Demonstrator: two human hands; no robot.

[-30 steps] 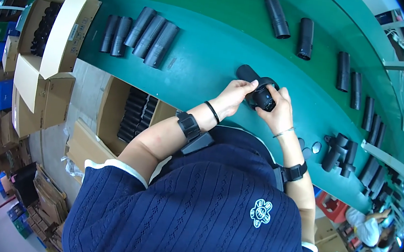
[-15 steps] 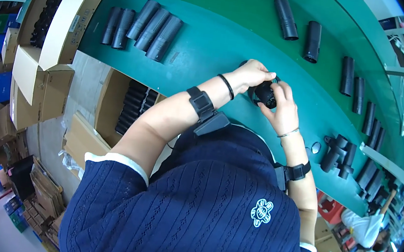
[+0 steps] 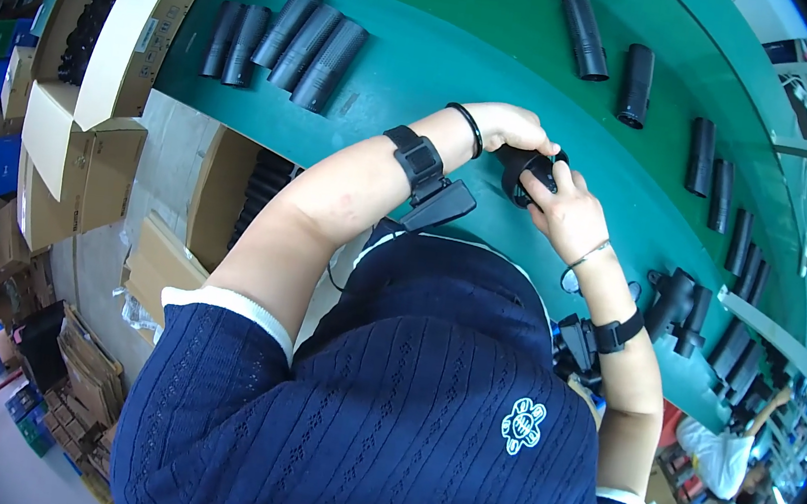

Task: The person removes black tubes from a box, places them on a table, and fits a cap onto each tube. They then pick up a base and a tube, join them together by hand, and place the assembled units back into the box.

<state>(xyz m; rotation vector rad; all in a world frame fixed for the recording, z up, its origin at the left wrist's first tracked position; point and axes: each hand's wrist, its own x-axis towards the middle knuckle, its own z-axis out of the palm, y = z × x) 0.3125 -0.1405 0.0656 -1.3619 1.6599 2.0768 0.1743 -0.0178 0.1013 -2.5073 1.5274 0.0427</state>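
Both hands meet over the green bench on a black cylindrical part with a wide round end (image 3: 513, 173). My left hand (image 3: 517, 128) is bent over its far side, thumb and fingers closed at its rim. My right hand (image 3: 572, 212) closes round the near right side, its fingers pressed against the round end. The fingers cover much of the part, so its inner detail cannot be made out. A small clear round disc (image 3: 571, 281) lies on the bench beside my right wrist.
Several ribbed black tubes (image 3: 329, 67) lie at the bench's left; others, like this black tube (image 3: 636, 86), stand along the far right. Wider black parts (image 3: 669, 303) sit near the right edge. An open carton (image 3: 83, 157) is at left. A co-worker (image 3: 721, 457) is at far right.
My left wrist has bent further and its forearm has swung up. My right hand has turned over the part's round end, covering more of it. The view has shifted slightly.
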